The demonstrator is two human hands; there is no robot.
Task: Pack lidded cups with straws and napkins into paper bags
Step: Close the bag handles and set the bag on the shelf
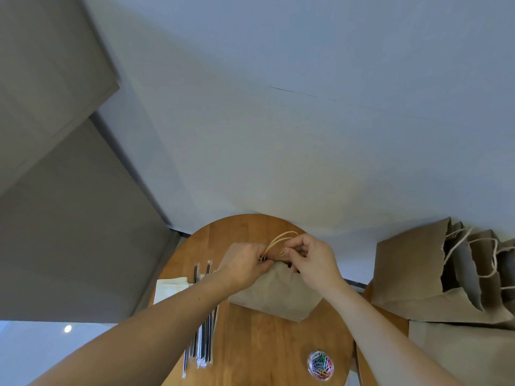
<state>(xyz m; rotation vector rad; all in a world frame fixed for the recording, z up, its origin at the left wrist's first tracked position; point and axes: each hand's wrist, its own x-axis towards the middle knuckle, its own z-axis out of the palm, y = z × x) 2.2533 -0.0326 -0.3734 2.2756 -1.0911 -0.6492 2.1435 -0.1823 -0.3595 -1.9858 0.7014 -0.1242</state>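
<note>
Paper bag point(278, 291) sits at the far middle of the round wooden desk point(264, 352), mouth pressed together. The left grip point(245, 263) pinches the bag's top edge beside the twine handles point(281, 238). The right grip point(312, 263) pinches a yellow paper clip point(282, 252) at the same edge. Wrapped straws point(203, 341) lie along the desk's left edge, with napkins point(171, 288) just beside them. A clear tub of coloured clips point(321, 364) sits near the right edge. More bags point(412, 263) stand beyond the right edge.

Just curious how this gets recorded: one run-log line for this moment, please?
left hand: pinches paper bag top | right hand: pinches paper clip by handles | straws, napkins: on table
</note>
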